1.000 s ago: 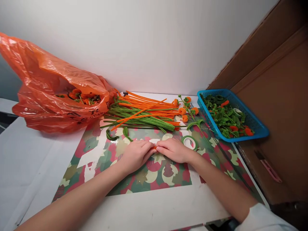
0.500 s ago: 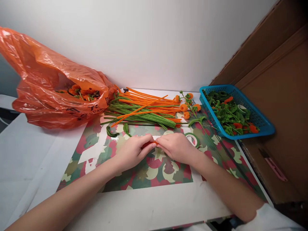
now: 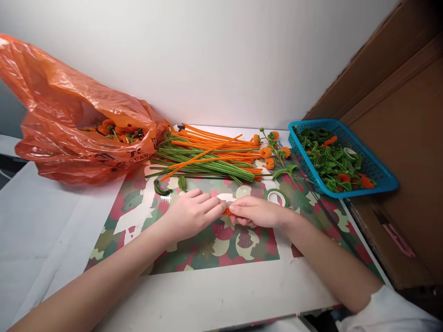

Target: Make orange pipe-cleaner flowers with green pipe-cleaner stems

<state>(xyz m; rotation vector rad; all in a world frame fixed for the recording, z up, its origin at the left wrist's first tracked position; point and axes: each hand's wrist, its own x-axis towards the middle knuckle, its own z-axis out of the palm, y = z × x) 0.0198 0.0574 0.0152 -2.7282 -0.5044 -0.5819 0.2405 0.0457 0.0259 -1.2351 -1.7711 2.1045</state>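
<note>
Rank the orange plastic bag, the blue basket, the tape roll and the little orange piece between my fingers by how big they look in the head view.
1. orange plastic bag
2. blue basket
3. tape roll
4. orange piece, mostly hidden by fingers

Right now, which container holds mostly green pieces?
The blue basket, at the right by the cardboard, is full of green loops. The orange plastic bag, at the left, holds mostly orange ones.

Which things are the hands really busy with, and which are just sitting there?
Busy with:
- left hand and right hand, pinching a small orange piece between them

Just sitting there:
- pile of orange and green pipe cleaners
- orange plastic bag
- blue basket of green and orange bits
- roll of green tape
- small orange flowers
</note>
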